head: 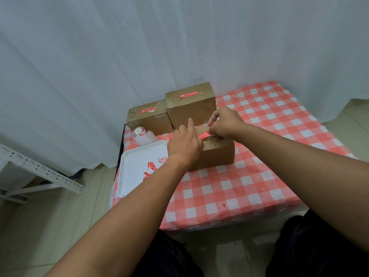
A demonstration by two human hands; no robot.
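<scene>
Two hands meet on one small cardboard box (216, 156), and the pinch sits on its top face. Nearer to you than the pinch, the checked tablecloth (229, 188) runs open to the table's front edge, with only a few paper crumbs on it. Right of the pinch the cloth lies just as open. Left of the pinch, close beside the box, a white tray (132, 156) holds torn red-and-white scraps (151, 168) and lies along the table's left edge.

The box is plain brown and closed, with shiny tape on its top seam and a red label (203, 135) with white print across that seam.

Your right hand (224, 123) arches over the top, thumb and fingertips pinching the label's right end. Your left hand (184, 145) lies on the box's left side, fingers straight, forefinger reaching toward the far edge, gripping nothing.

Beyond the pinch and to the left stands a label roll (140, 134). A lower brown box (148, 118) and a taller brown box (191, 109) stand close behind, backed by the white curtain (119, 47).
</scene>
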